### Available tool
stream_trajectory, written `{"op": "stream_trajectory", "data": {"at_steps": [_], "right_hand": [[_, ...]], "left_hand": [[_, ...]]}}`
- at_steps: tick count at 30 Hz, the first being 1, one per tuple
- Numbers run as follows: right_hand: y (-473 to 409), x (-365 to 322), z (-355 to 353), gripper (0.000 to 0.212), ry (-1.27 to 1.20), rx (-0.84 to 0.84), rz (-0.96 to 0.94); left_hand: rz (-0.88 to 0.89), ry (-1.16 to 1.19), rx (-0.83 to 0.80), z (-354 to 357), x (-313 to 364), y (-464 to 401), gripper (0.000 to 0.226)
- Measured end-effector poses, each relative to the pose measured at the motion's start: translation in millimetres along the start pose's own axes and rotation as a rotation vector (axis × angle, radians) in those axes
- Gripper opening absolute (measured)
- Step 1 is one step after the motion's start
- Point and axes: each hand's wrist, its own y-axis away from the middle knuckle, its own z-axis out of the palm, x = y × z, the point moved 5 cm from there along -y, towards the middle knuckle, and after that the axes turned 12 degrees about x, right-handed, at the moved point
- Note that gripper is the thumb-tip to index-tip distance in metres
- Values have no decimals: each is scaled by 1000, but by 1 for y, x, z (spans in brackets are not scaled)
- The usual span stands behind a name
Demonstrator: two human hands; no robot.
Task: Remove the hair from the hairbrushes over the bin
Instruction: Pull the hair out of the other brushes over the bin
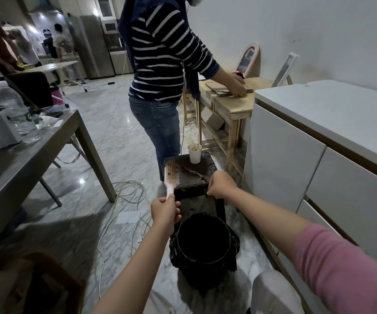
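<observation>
My left hand (164, 210) grips the handle of a white hairbrush (170, 177), held upright with its bristles facing right, above the left edge of a dark stool (192, 175). Brownish hair clings to the upper bristles. My right hand (221, 185) is curled over the stool's near right corner, gripping its edge. A black bin (203, 245) with a black liner stands on the floor just in front of the stool, below both hands. A dark reddish comb-like item (194, 173) lies on the stool top.
A white paper cup (194, 153) stands on the stool's far side. A person in a striped top (160, 64) stands just beyond it at a wooden table (232, 103). White cabinets (319, 155) are on the right, a grey table (46, 141) on the left, cables (126, 193) on the floor.
</observation>
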Motion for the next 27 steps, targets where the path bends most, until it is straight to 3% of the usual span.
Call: {"op": "stream_trajectory", "data": {"at_steps": [4, 5, 8, 13, 16, 20, 23, 25, 27], "right_hand": [[2, 4, 2, 60, -68, -182, 81], [0, 4, 3, 64, -52, -214, 58], [-6, 3, 0, 39, -8, -145, -38], [-12, 8, 0, 6, -150, 35, 13], [-10, 6, 5, 26, -324, 35, 79], [-2, -11, 13, 62, -828, -200, 231], [-2, -21, 14, 43, -939, -254, 289], [-1, -23, 11, 27, -819, -200, 241], [-2, -24, 8, 36, -650, -101, 163]], "left_hand": [[2, -7, -54, 6, 5, 5, 22], [3, -12, -59, 7, 6, 6, 21], [-6, -23, -65, 8, 6, 7, 19], [-7, -34, -84, 10, 5, 9, 18], [-9, -50, -101, 11, 4, 13, 18], [-24, -49, -162, 13, 6, 21, 16], [-28, -33, -208, 15, 7, 28, 14], [-32, -29, -210, 16, 8, 31, 15], [-40, -18, -203, 16, 8, 32, 16]]}}
